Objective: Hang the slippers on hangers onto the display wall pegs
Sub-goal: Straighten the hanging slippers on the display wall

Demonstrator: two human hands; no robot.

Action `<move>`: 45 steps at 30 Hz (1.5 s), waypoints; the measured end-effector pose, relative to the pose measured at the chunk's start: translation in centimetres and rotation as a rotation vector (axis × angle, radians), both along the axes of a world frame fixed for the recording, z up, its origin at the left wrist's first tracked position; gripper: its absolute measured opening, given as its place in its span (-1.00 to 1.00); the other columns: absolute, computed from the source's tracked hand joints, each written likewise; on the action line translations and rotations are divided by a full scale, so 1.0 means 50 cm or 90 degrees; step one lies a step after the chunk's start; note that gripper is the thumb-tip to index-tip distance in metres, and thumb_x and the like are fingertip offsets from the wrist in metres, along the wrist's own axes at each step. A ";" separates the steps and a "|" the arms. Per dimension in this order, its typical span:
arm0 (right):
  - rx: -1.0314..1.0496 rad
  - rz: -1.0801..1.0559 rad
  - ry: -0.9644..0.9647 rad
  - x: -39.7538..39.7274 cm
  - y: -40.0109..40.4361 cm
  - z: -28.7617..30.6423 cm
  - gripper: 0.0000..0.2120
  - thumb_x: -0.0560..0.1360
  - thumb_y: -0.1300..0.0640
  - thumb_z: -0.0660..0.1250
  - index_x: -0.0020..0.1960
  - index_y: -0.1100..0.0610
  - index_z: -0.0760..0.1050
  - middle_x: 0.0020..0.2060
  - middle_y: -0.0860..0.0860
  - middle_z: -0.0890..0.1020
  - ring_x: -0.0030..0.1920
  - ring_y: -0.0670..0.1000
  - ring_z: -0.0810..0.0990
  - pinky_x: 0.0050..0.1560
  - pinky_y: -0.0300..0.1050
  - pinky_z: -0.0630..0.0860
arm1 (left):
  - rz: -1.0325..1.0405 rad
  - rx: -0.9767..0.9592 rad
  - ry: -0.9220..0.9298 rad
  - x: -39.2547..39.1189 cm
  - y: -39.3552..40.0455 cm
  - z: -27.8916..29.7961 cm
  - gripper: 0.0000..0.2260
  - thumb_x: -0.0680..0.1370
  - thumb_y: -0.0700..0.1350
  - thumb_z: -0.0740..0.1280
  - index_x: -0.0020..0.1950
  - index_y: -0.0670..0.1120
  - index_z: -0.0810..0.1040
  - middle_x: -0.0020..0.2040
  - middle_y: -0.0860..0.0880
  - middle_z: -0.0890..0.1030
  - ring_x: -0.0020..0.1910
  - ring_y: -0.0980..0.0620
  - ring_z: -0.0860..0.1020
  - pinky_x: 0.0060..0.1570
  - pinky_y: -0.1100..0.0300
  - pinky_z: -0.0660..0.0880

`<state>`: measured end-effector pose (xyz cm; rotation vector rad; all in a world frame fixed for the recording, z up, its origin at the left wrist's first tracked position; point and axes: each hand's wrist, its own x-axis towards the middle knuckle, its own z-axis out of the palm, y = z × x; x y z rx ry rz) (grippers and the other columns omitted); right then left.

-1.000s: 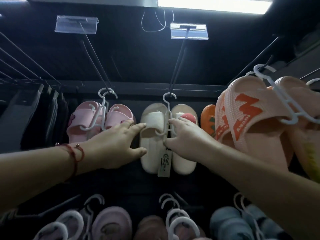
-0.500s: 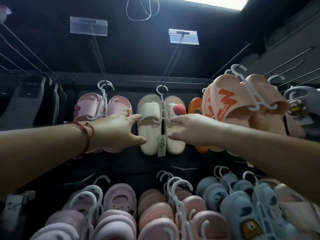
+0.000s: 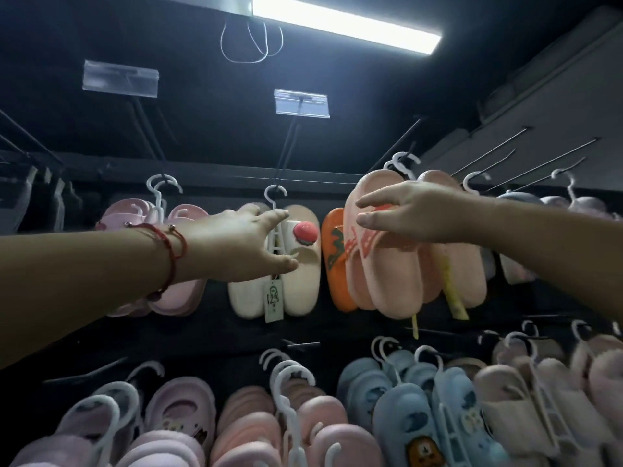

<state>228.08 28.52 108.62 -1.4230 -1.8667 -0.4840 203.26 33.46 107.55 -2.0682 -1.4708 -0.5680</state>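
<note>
While both arms reach out toward the display wall, the scene reads as follows.

Left hand: left hand (image 3: 236, 244) stretched forward, fingers straight and spread, thumb low; it lies across the left slipper of the cream slippers (image 3: 300, 264), gripping nothing. Red cord bracelets (image 3: 175, 251) circle the wrist.

Right hand: right hand (image 3: 408, 214) raised a little higher, fingers loosely extended and pointing left, resting against the strap of the peach slippers (image 3: 381, 264); no curl round anything is visible.

Cream pair: hangs on a white hanger (image 3: 274, 210) hooked over a dark peg (image 3: 290, 146), with a red round charm (image 3: 305, 232) on the right slipper and a paper price tag (image 3: 273, 299) dangling below.

Peach pair: hangs just right of the cream pair, in front of an orange slipper (image 3: 332, 261).

Pink pair: pink slippers (image 3: 182, 291) hang left, partly behind the left forearm.

Lower row: pink, salmon and blue slippers (image 3: 404, 423) on white hangers fill the pegs beneath.

Peg fronts: clear label holders (image 3: 301, 102) top the pegs.
</note>
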 end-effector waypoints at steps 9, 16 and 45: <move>0.024 -0.042 -0.030 0.237 0.027 0.032 -0.42 0.51 -0.10 0.38 0.50 -0.21 0.32 0.25 -0.19 0.52 0.18 -0.07 0.53 0.14 -0.14 0.48 | -0.044 0.087 0.020 0.240 0.008 0.028 -0.14 0.45 0.46 0.26 0.61 0.28 -0.10 0.57 0.06 0.17 0.51 -0.11 0.21 0.35 -0.13 0.40; 0.050 -0.028 -0.175 0.366 0.100 0.031 -0.11 0.43 -0.08 0.43 0.62 -0.13 0.02 0.58 -0.09 0.14 0.54 0.02 0.21 0.42 -0.07 0.32 | -0.004 0.153 0.057 0.376 0.035 0.026 -0.05 0.43 0.39 0.37 0.63 0.23 -0.14 0.65 -0.01 -0.01 0.59 -0.08 0.08 0.45 -0.13 0.31; 0.139 -0.033 -0.240 0.366 0.342 0.036 -0.33 0.60 0.05 0.28 0.63 -0.05 0.06 0.56 0.06 0.17 0.54 0.14 0.17 0.44 0.08 0.29 | 0.078 0.125 0.048 0.405 0.234 0.055 -0.28 0.57 0.18 0.29 0.62 0.27 -0.03 0.56 -0.07 0.22 0.54 -0.14 0.22 0.41 -0.17 0.35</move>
